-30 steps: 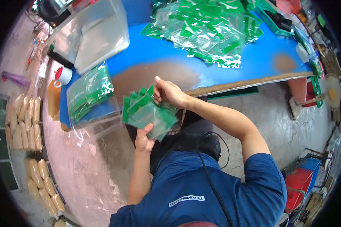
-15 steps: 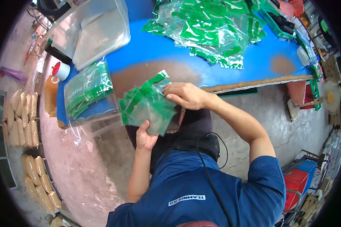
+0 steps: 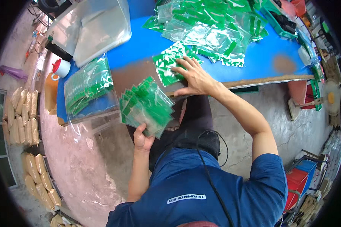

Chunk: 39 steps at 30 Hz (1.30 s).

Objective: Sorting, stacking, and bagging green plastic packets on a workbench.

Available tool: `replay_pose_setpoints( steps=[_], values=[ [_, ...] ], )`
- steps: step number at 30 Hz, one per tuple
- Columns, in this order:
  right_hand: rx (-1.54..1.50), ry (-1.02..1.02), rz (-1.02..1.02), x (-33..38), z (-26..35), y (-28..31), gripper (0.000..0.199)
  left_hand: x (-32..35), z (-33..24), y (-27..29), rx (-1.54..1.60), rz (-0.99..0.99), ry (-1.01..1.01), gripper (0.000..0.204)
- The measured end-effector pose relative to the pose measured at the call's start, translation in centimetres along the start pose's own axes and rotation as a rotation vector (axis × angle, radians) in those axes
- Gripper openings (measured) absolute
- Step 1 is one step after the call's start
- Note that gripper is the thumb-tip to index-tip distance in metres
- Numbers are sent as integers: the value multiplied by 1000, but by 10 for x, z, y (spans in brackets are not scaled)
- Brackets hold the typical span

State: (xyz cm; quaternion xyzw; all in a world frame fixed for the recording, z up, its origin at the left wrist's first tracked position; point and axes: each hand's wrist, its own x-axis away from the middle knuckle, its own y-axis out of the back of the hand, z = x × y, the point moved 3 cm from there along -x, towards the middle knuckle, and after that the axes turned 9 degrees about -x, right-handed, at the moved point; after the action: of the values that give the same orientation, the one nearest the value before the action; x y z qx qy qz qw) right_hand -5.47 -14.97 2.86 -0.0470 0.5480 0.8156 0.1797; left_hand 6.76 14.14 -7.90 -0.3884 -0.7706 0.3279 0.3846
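A fanned stack of clear and green plastic bags (image 3: 149,108) is in my left hand (image 3: 143,140), its thumb on top and the other fingers hidden below. The stack reaches over the table's front edge. My right hand (image 3: 196,78) has its fingers spread over a single green and clear bag (image 3: 168,64) on the worn brown part of the tabletop. Beyond it lies a large loose pile of similar bags (image 3: 212,30). To the left, a row of green bags (image 3: 89,89) sits inside a bigger clear bag at the table's corner.
The blue table (image 3: 144,41) has a worn front edge. A stack of large clear plastic sheets (image 3: 102,34) lies at the far left, near a white mug with a red lid (image 3: 61,69). A green tray (image 3: 278,20) stands far right. Filled brown sacks (image 3: 24,117) are stacked on the left.
My right hand has left the held stack and moved away to the right, onto a bag on the table. The left hand keeps the stack, now turned slightly.
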Motion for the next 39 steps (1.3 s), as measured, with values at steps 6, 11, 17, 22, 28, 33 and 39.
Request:
replay_pose_setpoints(
  steps=[6,11,17,22,28,33,39],
  values=[
    [21,209,16,43,19,-29,47,11,-17,7,-14,47,-85,66],
    [-680,-364,-581,29,29,-6,19,4,-5,-47,141,335,8,82],
    [-1728,-736,-382,25,87,-46,45,-23,10,-61,204,230,26,62],
    [-1426,-706,-256,31,69,-31,46,-18,7,-46,185,39,9,51],
    [-1404,-518,-4,24,79,-34,28,-11,9,-33,156,70,30,55],
    [-898,-444,305,-10,45,-16,50,-6,-1,-31,64,12,9,56],
    [359,-169,-180,-79,-73,2,67,1,0,-22,2,77,-14,64]
  ],
)
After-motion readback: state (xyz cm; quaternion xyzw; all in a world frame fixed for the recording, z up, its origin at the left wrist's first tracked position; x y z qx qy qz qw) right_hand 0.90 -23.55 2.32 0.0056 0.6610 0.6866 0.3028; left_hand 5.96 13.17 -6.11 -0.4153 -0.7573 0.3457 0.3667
